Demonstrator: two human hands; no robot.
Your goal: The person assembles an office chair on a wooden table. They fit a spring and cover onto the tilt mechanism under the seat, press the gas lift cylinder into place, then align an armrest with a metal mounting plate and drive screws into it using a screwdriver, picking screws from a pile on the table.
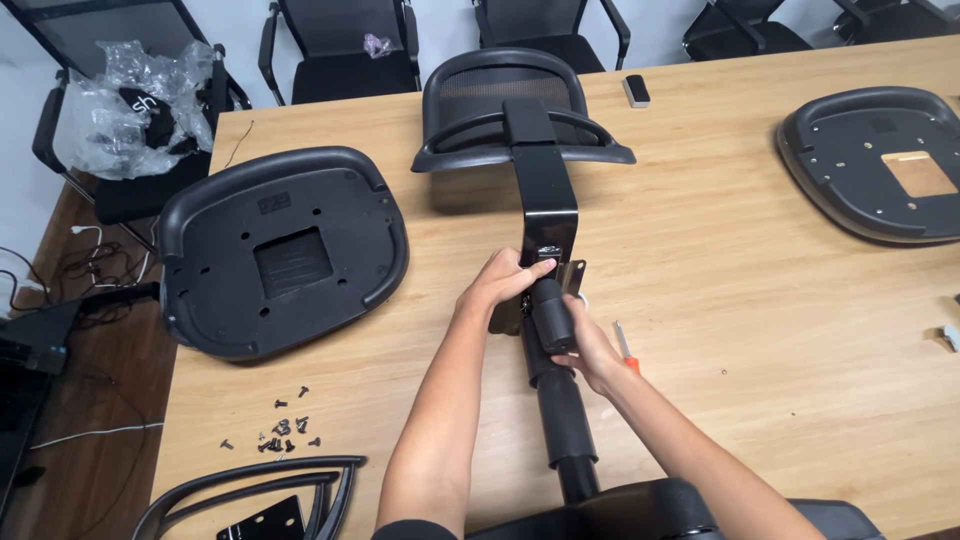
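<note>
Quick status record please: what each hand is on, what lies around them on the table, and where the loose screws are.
left hand: on the metal bracket of the chair backrest
right hand: gripping the black cylinder
screwdriver: on the table, beside the right hand
seat pan: upside down, left of the hands
second seat pan: far right
screws: loose pile, near left edge

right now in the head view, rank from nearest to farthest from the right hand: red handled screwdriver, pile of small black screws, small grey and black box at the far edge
1. Red handled screwdriver, on the wooden table just beside the right hand.
2. Pile of small black screws, off to the left near the table's front edge.
3. Small grey and black box, at the far edge by the mesh chair back.
</note>
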